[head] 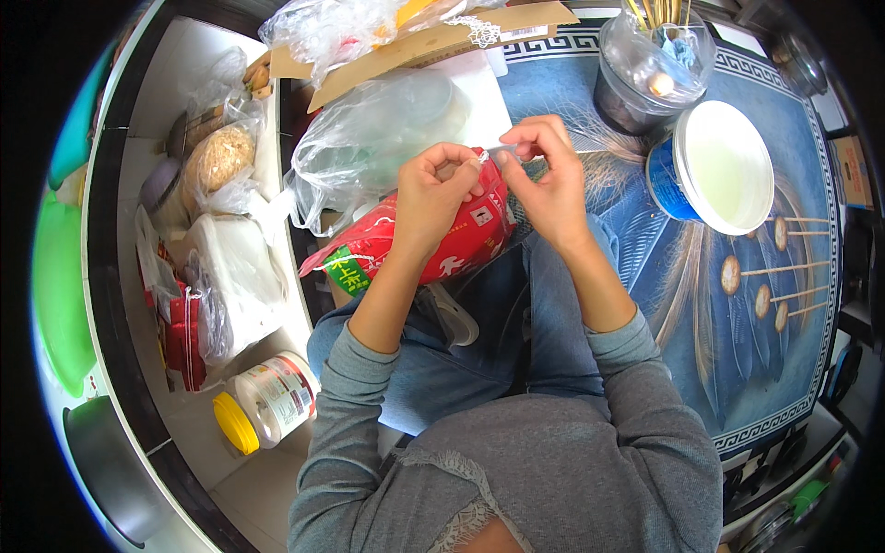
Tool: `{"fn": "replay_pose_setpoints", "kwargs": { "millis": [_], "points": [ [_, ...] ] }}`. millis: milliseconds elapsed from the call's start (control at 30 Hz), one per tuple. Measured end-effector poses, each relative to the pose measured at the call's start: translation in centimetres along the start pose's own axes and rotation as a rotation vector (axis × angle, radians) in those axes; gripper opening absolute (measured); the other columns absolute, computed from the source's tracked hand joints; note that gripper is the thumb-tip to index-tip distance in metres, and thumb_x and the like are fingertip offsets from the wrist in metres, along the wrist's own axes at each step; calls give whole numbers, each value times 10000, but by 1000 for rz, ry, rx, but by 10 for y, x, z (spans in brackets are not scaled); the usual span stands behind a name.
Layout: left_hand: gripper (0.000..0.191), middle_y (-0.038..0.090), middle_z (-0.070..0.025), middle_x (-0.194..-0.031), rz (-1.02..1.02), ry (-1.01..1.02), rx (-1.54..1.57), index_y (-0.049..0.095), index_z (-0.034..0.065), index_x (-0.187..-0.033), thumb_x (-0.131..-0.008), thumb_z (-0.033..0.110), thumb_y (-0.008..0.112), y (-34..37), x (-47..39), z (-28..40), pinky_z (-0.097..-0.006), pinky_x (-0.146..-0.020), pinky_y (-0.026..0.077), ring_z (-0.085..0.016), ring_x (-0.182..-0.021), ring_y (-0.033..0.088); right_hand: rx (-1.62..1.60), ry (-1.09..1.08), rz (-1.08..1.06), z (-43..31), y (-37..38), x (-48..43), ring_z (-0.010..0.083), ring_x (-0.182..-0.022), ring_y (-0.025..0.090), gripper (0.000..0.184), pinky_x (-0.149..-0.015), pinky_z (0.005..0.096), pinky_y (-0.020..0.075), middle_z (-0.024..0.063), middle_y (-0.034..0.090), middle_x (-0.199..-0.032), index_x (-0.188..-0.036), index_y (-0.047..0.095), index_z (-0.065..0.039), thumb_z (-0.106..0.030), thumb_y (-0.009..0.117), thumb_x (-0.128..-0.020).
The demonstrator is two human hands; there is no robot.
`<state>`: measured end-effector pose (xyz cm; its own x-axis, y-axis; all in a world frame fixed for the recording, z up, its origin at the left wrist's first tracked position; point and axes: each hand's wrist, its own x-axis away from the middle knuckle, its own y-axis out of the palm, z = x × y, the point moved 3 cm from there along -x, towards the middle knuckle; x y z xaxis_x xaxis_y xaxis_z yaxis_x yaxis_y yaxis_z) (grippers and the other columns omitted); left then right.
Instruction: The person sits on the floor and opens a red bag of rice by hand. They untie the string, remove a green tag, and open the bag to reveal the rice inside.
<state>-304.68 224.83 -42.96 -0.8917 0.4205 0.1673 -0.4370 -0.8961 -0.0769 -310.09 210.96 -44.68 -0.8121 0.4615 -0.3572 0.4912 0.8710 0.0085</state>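
A red plastic woven bag with printed writing and a green patch lies slantwise above my lap. My left hand pinches its upper edge with thumb and fingers. White stitching thread shows at that edge. Beside the same corner is my right hand, fingers bent and thumb close to the bag. Something thin and greyish shows between right thumb and forefinger; its kind and whether it is gripped are unclear. A clear plastic bag lies just beyond the red one.
At right, a blue-patterned table mat bears a white-rimmed bucket, a dark bin with a clear liner, and several round-ended sticks. To the left stand bagged foods and a yellow-lidded jar. A cardboard box is ahead.
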Motion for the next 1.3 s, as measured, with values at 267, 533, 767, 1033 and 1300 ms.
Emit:
{"fn": "replay_pose_setpoints", "kwargs": {
  "millis": [267, 533, 767, 1033, 1300],
  "points": [
    [89, 607, -22, -692, -8, -7, 47, 601, -15, -853, -836, 71, 588, -1, 0, -2, -183, -556, 424, -59, -604, 552, 69, -86, -64, -8, 1, 2, 173, -781, 522, 168, -697, 263, 442, 62, 492, -860, -842, 622, -50, 16, 676, -697],
    [61, 598, -28, -703, -20, -28, 2, 592, 1, -871, -845, 51, 568, 0, 2, 1, -190, -594, 408, -72, -622, 540, 29, -62, -92, -3, 0, -2, 178, -802, 524, 208, -717, 272, 449, 67, 494, -867, -903, 633, -59, 14, 667, -712],
    [67, 593, -24, -690, -30, -10, 38, 592, -1, -863, -842, 60, 573, 0, 2, 0, -189, -582, 411, -67, -615, 540, 88, -173, -141, -18, 1, -6, 160, -811, 512, 152, -737, 272, 447, 76, 504, -925, -876, 618, -44, 6, 642, -735],
    [37, 585, -21, -680, -20, -24, 21, 589, 3, -843, -834, 33, 570, 1, 3, 1, -188, -588, 397, -65, -612, 526, -61, -14, -174, 0, -5, -8, 135, -863, 503, 137, -746, 256, 419, 63, 528, -993, -905, 617, -29, 3, 621, -772],
    [90, 597, -23, -672, -25, 11, 20, 593, -9, -856, -833, 77, 582, -1, 3, -1, -183, -554, 411, -58, -600, 545, 90, -82, -324, -2, 1, -10, 108, -838, 509, 103, -748, 239, 425, 56, 550, -1005, -907, 598, -4, -49, 614, -816]
  ]
}}
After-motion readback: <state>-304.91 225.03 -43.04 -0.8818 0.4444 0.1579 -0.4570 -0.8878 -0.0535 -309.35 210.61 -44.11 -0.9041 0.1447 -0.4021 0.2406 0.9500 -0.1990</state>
